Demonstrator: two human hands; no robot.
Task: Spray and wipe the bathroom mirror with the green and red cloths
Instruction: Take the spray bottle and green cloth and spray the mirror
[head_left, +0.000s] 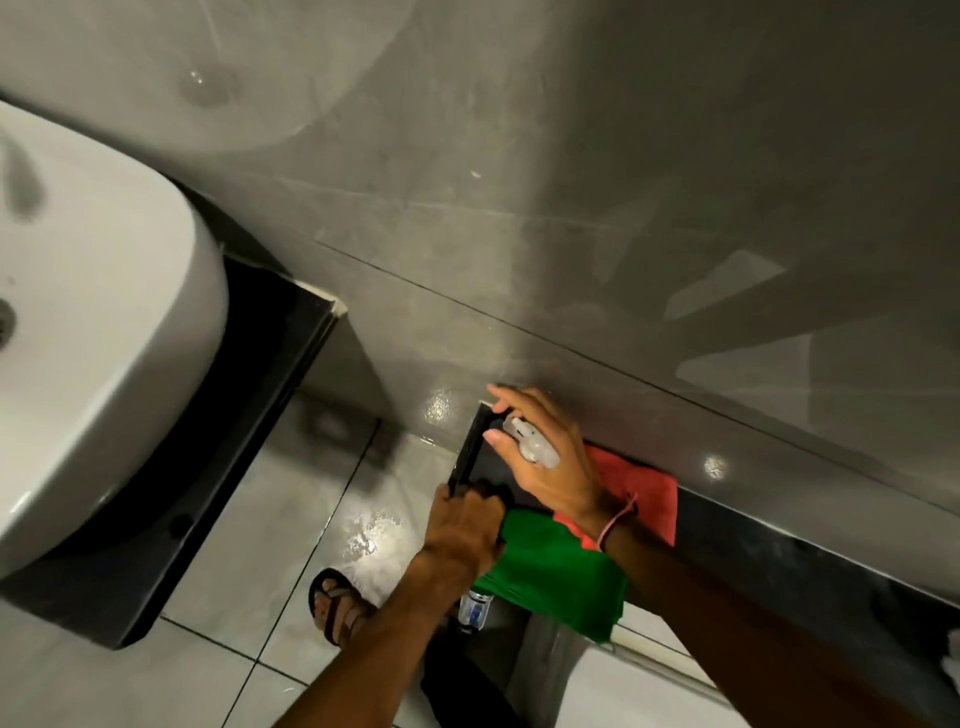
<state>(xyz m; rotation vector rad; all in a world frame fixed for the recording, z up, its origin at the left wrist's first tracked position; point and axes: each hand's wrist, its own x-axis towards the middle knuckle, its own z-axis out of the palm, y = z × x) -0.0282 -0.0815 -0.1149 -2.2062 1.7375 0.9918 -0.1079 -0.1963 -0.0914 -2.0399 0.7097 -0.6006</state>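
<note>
Head view, looking steeply down along a glossy grey tiled wall (597, 182) with thin dark grout lines. Right hand (545, 457) is closed around a small translucent spray bottle (532, 441), fingers curled over its nozzle end, thumb tip beside it; a pink cord bracelet (618, 519) circles the wrist. Left hand (462, 535) is clenched on the edge of the green cloth (561, 582), knuckles up, at the corner of a polished black stone ledge (779, 551). Green cloth is soft, flat-folded, draping off the ledge front. Red cloth (644, 493) lies flat on the ledge against the wall, partly under the right wrist and overlapped by the green one. A small clear bottle with a blue label (475, 610) shows below the left forearm. Smooth white ceramic basin (93, 364), rounded, sits on a black counter at left. Wet shiny floor tiles (322, 509); one sandalled foot (337, 605). Mirror itself cannot be made out.
</note>
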